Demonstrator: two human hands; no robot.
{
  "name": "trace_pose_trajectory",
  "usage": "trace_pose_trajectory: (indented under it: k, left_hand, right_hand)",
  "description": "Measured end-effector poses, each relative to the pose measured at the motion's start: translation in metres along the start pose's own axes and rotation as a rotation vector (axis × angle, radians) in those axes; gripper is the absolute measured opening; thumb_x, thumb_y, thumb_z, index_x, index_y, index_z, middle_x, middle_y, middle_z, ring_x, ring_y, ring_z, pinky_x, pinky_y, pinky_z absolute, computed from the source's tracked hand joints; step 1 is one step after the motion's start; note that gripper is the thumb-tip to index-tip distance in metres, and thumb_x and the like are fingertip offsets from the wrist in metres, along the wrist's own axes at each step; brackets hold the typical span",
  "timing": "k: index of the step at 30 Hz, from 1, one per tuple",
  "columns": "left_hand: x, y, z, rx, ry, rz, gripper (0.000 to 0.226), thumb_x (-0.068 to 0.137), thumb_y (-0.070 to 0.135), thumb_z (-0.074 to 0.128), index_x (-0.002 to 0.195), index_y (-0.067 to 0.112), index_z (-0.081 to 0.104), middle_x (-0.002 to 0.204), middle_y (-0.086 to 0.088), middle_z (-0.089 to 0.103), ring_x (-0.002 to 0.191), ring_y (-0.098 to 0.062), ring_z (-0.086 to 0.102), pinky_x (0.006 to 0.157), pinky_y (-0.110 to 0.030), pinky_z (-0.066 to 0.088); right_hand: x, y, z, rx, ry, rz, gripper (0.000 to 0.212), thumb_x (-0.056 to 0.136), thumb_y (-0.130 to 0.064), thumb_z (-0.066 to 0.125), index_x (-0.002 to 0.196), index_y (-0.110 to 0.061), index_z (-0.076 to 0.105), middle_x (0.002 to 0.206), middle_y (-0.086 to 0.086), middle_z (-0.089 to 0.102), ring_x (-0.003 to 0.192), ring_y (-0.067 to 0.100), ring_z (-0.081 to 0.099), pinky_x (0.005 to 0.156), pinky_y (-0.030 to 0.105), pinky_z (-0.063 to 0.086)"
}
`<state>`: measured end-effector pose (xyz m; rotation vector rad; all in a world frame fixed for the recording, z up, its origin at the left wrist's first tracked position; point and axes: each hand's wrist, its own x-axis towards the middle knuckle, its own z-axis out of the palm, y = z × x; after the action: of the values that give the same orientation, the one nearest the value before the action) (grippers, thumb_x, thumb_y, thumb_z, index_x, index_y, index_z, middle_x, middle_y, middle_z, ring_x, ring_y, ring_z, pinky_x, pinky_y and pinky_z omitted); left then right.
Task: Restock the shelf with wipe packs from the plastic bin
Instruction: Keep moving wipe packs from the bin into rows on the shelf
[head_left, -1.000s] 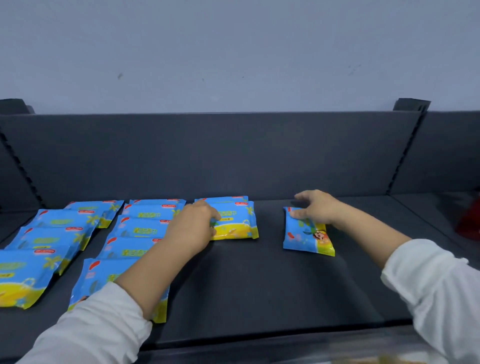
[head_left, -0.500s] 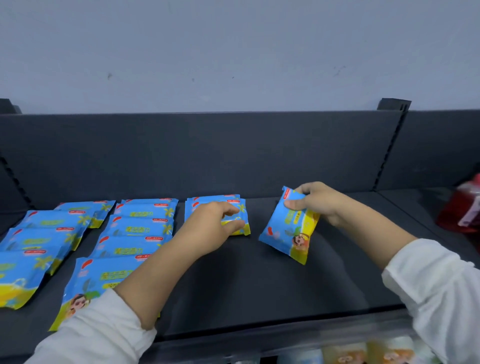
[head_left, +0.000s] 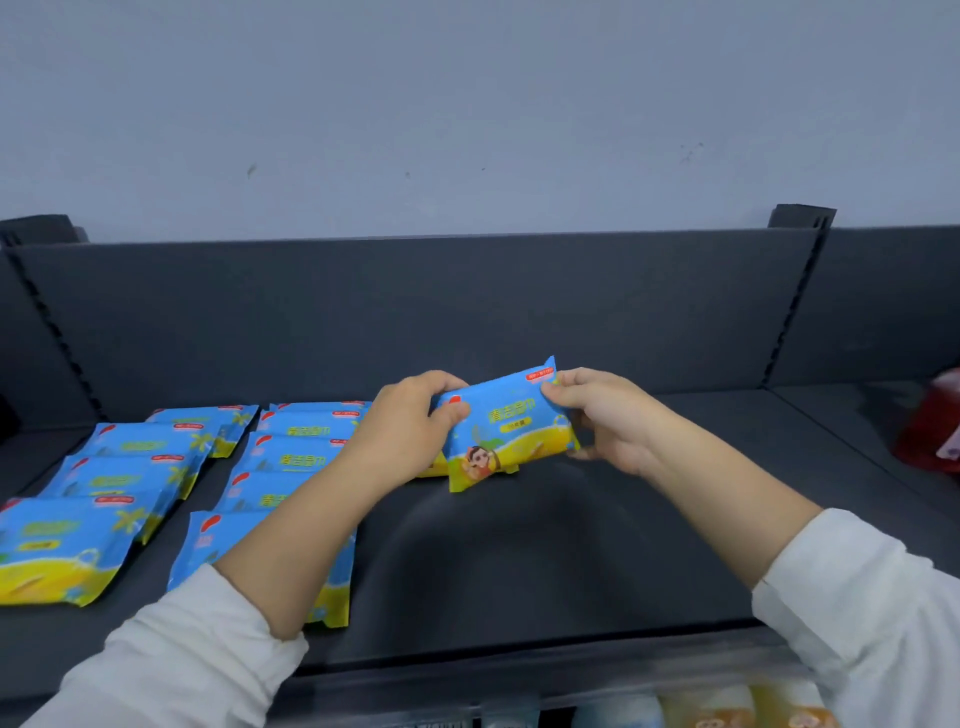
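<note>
Above shelf (head_left: 519, 561), both hands hold wipe pack (head_left: 506, 423) lengthwise left-right, front up.

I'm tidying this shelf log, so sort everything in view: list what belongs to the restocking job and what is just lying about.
Part of the job:
- wipe pack held up by the left hand and right hand
- rows of wipe packs already laid on the shelf
- plastic bin at the bottom edge

Just lying about:
- red item at far right, too blurred to identify

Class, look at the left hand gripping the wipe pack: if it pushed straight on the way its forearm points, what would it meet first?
The left hand already grips the held wipe pack. Straight on, past it, it would probably meet the right hand holding the other end; depth is uncertain.
</note>
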<state>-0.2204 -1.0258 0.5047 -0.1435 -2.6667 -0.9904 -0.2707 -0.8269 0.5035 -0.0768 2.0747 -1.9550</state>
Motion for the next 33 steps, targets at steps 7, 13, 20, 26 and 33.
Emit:
trace_pose_trajectory:
  k: [7, 13, 20, 26, 33]
  left_hand:
    - [0.003, -0.023, -0.013, 0.081, -0.097, -0.090, 0.022, 0.096, 0.024, 0.046, 0.113, 0.023, 0.060, 0.089, 0.005, 0.059, 0.076, -0.011, 0.050, 0.071, -0.027, 0.037]
    - [0.006, -0.034, -0.013, 0.123, -0.108, -0.124, 0.029, 0.098, 0.022, 0.044, 0.123, 0.019, 0.057, 0.110, -0.002, 0.046, 0.100, -0.016, 0.046, 0.085, -0.023, 0.031]
    - [0.001, -0.043, -0.004, 0.181, -0.158, -0.168, 0.033, 0.098, 0.023, 0.046, 0.129, 0.016, 0.054, 0.129, -0.006, 0.042, 0.116, -0.021, 0.048, 0.089, -0.020, 0.030]
    - [0.002, -0.044, -0.002, 0.193, -0.124, -0.152, 0.033, 0.096, 0.023, 0.049, 0.128, 0.015, 0.053, 0.129, -0.006, 0.044, 0.115, -0.019, 0.050, 0.094, -0.024, 0.034]
    - [-0.001, -0.047, -0.002, 0.422, -0.102, -0.106, 0.036, 0.091, 0.031, 0.056, 0.127, 0.023, 0.055, 0.134, -0.002, 0.047, 0.122, -0.024, 0.043, 0.099, -0.039, 0.040]
  right_hand:
    - [0.002, 0.015, 0.019, -0.046, -0.026, 0.001, 0.008, 0.089, -0.015, 0.063, 0.088, -0.013, 0.055, 0.084, 0.004, 0.071, 0.068, 0.013, 0.067, 0.063, 0.029, 0.056]
    - [0.006, 0.024, 0.035, -0.021, 0.004, 0.037, 0.016, 0.088, -0.014, 0.065, 0.080, -0.013, 0.050, 0.089, 0.008, 0.070, 0.071, 0.017, 0.068, 0.057, 0.029, 0.054]
    - [0.012, 0.042, 0.049, -0.050, 0.106, 0.091, 0.021, 0.086, -0.012, 0.067, 0.084, -0.012, 0.046, 0.093, 0.008, 0.068, 0.076, 0.017, 0.068, 0.063, 0.034, 0.058]
    - [0.020, 0.047, 0.053, -0.248, 0.255, 0.051, 0.024, 0.080, -0.024, 0.072, 0.077, -0.015, 0.050, 0.096, 0.008, 0.069, 0.089, 0.023, 0.068, 0.082, 0.045, 0.057]
    - [0.017, 0.045, 0.051, -0.569, 0.299, 0.023, 0.038, 0.081, -0.037, 0.068, 0.066, -0.018, 0.040, 0.078, 0.000, 0.056, 0.070, 0.016, 0.050, 0.065, 0.031, 0.042]
